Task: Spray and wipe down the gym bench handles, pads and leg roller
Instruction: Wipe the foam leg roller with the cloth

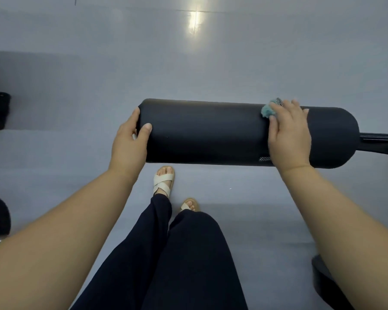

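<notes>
Mid-frame, the leg roller [211, 130] looks soft and apt to spin, so the left grip [130, 139] clasps its left end while the flat, open-fingered right grip [289, 135] presses a teal cloth [267, 111] onto it.

You're seeing this under dim, even, bluish light. Light from above leaves one bright glare patch [194, 21] on the glossy floor [255, 68] near the top. Soft shadow bands cross the floor at left. The black leg roller [211, 130] shows little surface detail, and the wide lens bends and smears the edges.
</notes>
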